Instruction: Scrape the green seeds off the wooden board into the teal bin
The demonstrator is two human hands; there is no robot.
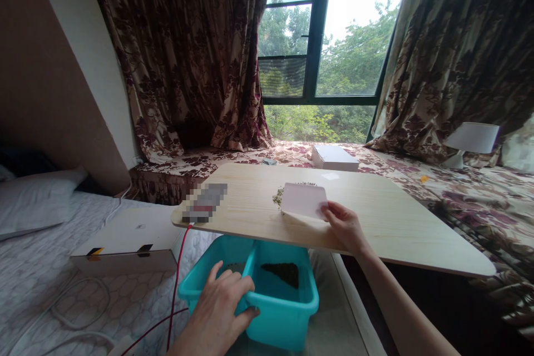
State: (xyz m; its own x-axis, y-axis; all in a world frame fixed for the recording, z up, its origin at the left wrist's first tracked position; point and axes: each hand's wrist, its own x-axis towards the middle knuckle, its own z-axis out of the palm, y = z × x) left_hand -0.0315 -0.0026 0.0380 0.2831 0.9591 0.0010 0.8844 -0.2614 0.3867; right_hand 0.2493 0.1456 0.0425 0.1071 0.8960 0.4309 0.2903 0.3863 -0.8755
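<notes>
My left hand grips the near rim of a turquoise plastic bin, fingers curled over its edge. The bin sits below the front edge of a light wooden tabletop and holds a dark heap of small bits. My right hand rests on the tabletop and pinches the near corner of a white card. The card lies tilted against a small pile of greenish-brown crumbs at its left edge.
A white flat box lies on the quilted bed at left, with a red cable and white cords beside it. A blurred-out object sits on the tabletop's left end. A white box and a lamp stand on the window seat.
</notes>
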